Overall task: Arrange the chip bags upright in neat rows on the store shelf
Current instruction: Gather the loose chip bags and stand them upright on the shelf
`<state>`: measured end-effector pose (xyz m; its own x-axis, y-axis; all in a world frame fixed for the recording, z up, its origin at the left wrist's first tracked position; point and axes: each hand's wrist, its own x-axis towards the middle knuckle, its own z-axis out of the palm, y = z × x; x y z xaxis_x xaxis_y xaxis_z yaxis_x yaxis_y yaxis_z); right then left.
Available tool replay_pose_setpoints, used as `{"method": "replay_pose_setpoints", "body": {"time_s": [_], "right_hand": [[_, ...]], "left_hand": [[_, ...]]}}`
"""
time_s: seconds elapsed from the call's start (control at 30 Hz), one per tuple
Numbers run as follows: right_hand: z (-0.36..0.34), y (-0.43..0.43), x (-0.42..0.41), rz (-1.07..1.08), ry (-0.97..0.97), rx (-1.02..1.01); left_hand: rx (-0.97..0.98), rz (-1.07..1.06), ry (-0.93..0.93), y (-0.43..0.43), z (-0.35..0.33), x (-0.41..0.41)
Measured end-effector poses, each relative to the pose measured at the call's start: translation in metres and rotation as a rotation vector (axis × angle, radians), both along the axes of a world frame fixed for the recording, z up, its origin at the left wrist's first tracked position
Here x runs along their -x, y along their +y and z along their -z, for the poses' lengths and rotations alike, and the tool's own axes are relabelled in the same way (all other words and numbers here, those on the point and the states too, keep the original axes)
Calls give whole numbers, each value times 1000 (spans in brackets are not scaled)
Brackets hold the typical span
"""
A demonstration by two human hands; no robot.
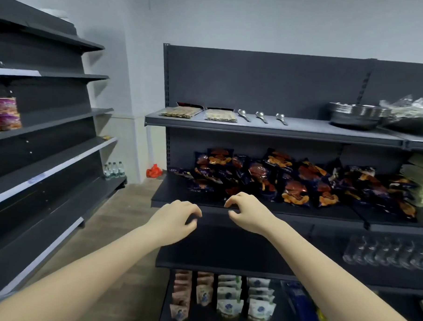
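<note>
Several dark blue chip bags (294, 181) with orange pictures lie in a jumbled heap on the middle dark shelf (179, 197); some lean, some lie flat. One flat bag (181, 171) sits apart at the left end. My left hand (176, 219) hovers in front of the shelf's front edge, fingers loosely curled, holding nothing. My right hand (246, 210) hangs over the front edge just before the heap, fingers curled downward, also empty.
The shelf above carries packaged trays (181, 111), three spoons (261, 117) and stacked metal bowls (355, 115). Glasses (386, 250) stand on the shelf below; pouches (228, 297) fill the lowest one. A second shelving unit (44, 138) stands to the left across a wooden floor aisle.
</note>
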<state>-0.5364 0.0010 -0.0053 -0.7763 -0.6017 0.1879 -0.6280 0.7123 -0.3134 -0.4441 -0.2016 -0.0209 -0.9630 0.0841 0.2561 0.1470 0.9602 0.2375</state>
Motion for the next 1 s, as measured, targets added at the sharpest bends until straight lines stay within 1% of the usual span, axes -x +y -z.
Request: {"method": "replay_pose_setpoints", "body": {"time_s": [0.13, 0.23, 0.3, 0.43, 0.57, 0.7, 0.83, 0.9, 1.0], "right_hand": [[3, -54, 39, 40, 34, 17], [15, -87, 64, 39, 9, 18], [24, -101, 80, 40, -22, -4], [39, -118, 127, 60, -56, -62], [48, -135, 188, 55, -66, -100], [56, -162, 238, -8, -96, -81], [63, -191, 278, -86, -150, -52], [67, -204, 297, -111, -116, -5], [77, -223, 316, -160, -63, 41]], "left_hand": [[-13, 2, -35, -61, -4, 49], [-60, -3, -50, -92, 2, 86], [-74, 5, -74, -103, 13, 105], [-42, 47, -134, -121, 36, 151], [-137, 2, -157, -137, 53, 205], [-165, -34, -220, -154, 68, 252], [-237, -121, -202, -174, 68, 292], [-273, -162, -206, -183, 70, 305], [-188, -124, -231, -195, 81, 316]]}}
